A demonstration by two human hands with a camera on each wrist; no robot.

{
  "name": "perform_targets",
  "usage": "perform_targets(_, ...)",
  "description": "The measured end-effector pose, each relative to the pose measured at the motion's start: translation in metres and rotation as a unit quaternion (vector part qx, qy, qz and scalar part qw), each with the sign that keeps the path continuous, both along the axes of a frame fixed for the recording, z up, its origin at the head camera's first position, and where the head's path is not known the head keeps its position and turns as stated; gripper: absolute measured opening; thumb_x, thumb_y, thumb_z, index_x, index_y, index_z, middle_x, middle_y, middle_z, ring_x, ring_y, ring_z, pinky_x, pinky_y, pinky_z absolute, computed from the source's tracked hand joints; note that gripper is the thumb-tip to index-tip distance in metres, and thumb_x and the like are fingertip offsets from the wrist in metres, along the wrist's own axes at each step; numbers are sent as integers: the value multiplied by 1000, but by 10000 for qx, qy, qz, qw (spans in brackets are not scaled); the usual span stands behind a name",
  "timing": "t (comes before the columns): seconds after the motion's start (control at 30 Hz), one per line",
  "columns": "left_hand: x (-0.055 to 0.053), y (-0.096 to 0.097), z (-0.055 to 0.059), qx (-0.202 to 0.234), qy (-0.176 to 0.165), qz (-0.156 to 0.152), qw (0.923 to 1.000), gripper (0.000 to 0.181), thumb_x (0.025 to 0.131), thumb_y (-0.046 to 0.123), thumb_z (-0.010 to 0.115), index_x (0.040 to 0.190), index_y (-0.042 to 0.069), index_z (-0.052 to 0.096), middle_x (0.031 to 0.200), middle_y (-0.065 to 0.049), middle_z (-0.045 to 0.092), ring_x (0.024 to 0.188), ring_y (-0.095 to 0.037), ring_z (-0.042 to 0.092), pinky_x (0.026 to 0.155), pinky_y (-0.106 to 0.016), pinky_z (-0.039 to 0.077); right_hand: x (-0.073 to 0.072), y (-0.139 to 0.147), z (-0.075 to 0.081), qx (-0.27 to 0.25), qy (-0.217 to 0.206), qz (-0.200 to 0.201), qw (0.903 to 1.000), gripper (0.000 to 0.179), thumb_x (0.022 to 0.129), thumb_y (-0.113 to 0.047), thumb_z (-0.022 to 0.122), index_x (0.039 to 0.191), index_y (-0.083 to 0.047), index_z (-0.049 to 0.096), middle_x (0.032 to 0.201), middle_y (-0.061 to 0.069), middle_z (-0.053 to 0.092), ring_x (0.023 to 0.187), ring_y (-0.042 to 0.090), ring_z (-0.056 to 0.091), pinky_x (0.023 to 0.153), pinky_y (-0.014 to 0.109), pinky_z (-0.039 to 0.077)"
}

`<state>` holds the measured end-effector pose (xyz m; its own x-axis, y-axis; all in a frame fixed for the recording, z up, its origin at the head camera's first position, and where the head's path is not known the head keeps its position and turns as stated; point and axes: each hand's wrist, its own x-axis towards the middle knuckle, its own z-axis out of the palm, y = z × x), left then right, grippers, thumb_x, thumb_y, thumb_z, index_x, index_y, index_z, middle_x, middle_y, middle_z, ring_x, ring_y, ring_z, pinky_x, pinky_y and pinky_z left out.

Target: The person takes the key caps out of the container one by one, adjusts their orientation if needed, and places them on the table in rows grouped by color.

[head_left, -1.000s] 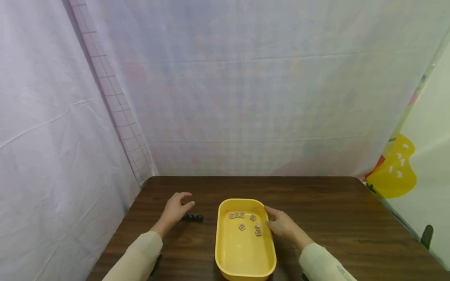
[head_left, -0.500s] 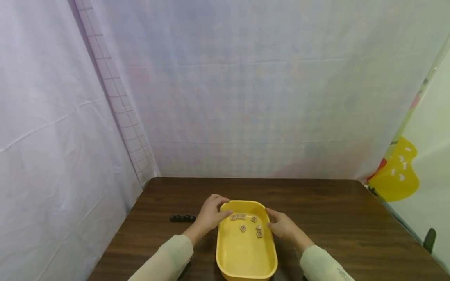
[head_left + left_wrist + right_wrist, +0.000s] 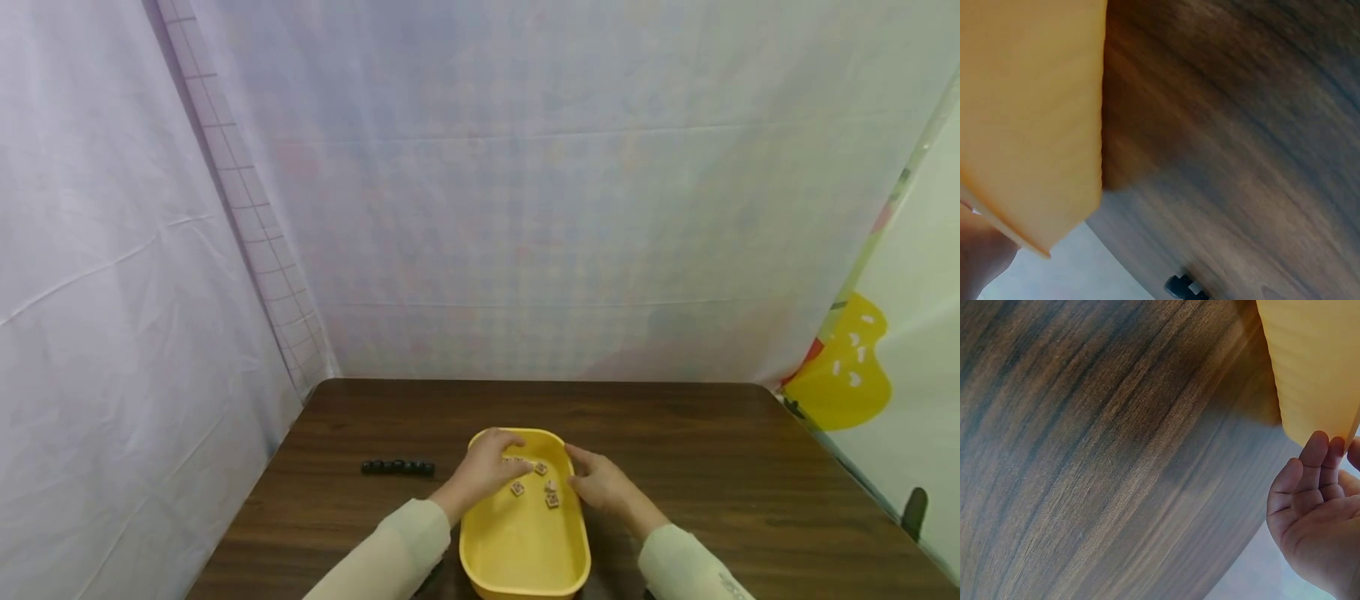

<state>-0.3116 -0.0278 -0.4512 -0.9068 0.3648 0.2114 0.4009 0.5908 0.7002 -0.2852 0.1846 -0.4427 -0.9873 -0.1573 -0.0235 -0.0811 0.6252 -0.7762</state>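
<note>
A yellow plastic tub with a rounded rim stands on the table. Several small pale cubes with dark marks on top, one of them a cube near the right wall, lie in its far half. My left hand reaches over the left rim, thumb and fingers apart around a few cubes by the far wall. Those cubes are partly hidden, and no grasp on them shows. My right hand pinches the right rim; in the right wrist view its fingertips press the tub's outer wall.
Left of the tub, a short row of black blocks lies on the dark wood table. White curtains hang behind the table and along its left side. A yellow printed shape is on the right-hand sheet.
My left hand has moved right, from beside the black blocks, across the left rim and into the tub over the cubes. The right hand stays on the right rim.
</note>
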Motion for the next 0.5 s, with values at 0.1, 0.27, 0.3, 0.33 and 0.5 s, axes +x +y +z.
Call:
perform_targets(0.1,-1,2,-3,-18,90,-22,10000,38,91,21,73,122,-1,67,125,-14,63,118,-31,57,97,-44,49,-1,0,0,19,-1,-5,10000,57,88,2,59,143,10,44,116,26,64,88,26,60,82,44,50)
perform_targets(0.27,-2,7,-4,-43,109,-39,9999,35,89,16,74,118,-2,68,120,-15,65,111,-31,61,91,-41,52,0,0,1,36,-30,-24,10000,58,89,1,59,144,9,43,117,25,64,86,26,59,76,39,50)
perform_targets(0.3,-2,9,-4,-57,96,-65,9999,35,89,16,74,118,-2,68,119,-15,66,109,-31,62,89,-40,53,0,0,1,37,-23,-18,10000,58,88,1,59,143,9,43,116,26,64,87,27,59,76,40,50)
perform_targets(0.33,-2,11,-4,-90,88,-107,9999,34,88,15,75,117,-2,68,118,-15,66,107,-32,63,86,-39,54,0,0,1,27,-23,-12,10000,58,88,1,60,143,9,43,119,27,63,89,27,60,78,41,51)
perform_targets(0.5,-6,22,-4,-567,-27,-312,9979,32,88,18,76,115,1,71,114,-9,69,103,-28,65,84,-36,54,-2,2,-1,18,11,93,10000,58,88,2,60,143,10,44,124,30,60,97,29,60,88,48,50)
